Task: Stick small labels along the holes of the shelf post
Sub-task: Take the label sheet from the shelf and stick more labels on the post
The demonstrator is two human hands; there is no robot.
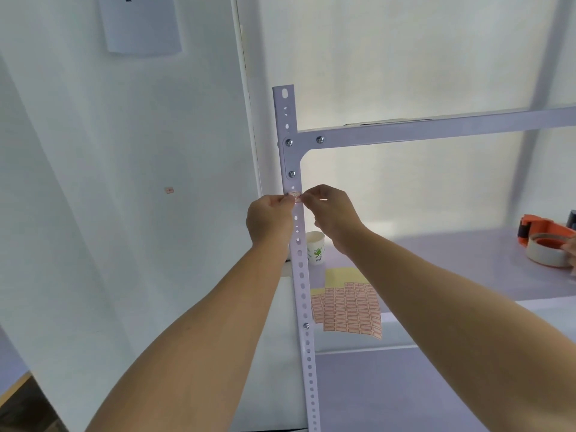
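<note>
A white shelf post (300, 269) with a row of holes runs down the middle of the head view. Two small red-and-white labels (295, 196) sit on it just below the corner bracket. My left hand (268, 220) pinches the lower label's left end against the post. From the other side, my right hand (331, 213) pinches its right end with curled fingers. A sheet of red labels (349, 307) lies on the shelf behind the post, below my right forearm.
A paper cup (315, 247) stands on the shelf board (467, 266) just right of the post. An orange tape dispenser (548, 241) with a tape roll sits at the right edge. A stray label (169, 190) is stuck on the white wall to the left.
</note>
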